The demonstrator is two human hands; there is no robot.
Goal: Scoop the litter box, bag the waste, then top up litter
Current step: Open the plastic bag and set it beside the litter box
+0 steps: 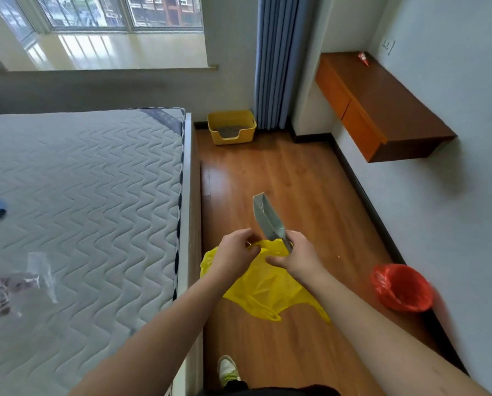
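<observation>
Early in the task, by the look of it: nothing scooped yet, nothing bagged, no top-up done. Still standing well apart from the yellow litter box (231, 127), which sits on the floor at upper centre of the frame, against the wall beside the blue curtain (276, 61), with grey litter visible inside. Hard to tell from here whether any clumps lie in it.

At lower centre, left hand (235, 251) pinching the top edge of the yellow plastic bag (263, 284), fingers curled round the plastic, apparently working it open. Right hand (297, 257) clamped round the handle of the grey scoop (266, 217), blade pointing up and away, empty as far as can be seen; thumb also touching the bag.

Left to do, judged from this: walk over, scoop, drop waste in the bag, tie it, add fresh litter. No litter supply visible anywhere.

Counted: one litter box, one scoop, one yellow bag, two hands, one red-lined bin (402, 287) at lower right, one mattress (82, 195) at left, one wall-mounted desk (382, 107) at upper right, one shoe (227, 370) at bottom centre.
</observation>
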